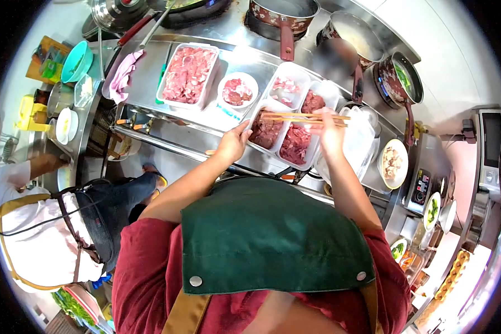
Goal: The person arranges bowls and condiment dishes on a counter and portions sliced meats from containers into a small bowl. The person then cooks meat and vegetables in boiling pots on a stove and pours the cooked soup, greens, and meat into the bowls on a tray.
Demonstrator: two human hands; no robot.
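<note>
My right hand [331, 131] is closed around a pair of wooden chopsticks [295, 117], which lie level across white plastic containers of raw meat. Their tips reach over dark red meat [265, 132] in the near-left container. My left hand [232, 145] has its fingers and thumb at that plastic container's [250, 142] left rim, gripping it. Sliced red meat [296, 143] fills the container beside it. Behind these are pale meat pieces [285, 84] and dark minced-looking meat [313, 102]. A white bowl [238, 75] with meat stands left of them.
A large tub of meat [188, 76] and a pink cloth [124, 77] lie to the left. Pans [284, 22] sit on the stove behind, handles pointing inward. A bowl of meat [393, 164] stands right. A person [44, 234] is at the lower left.
</note>
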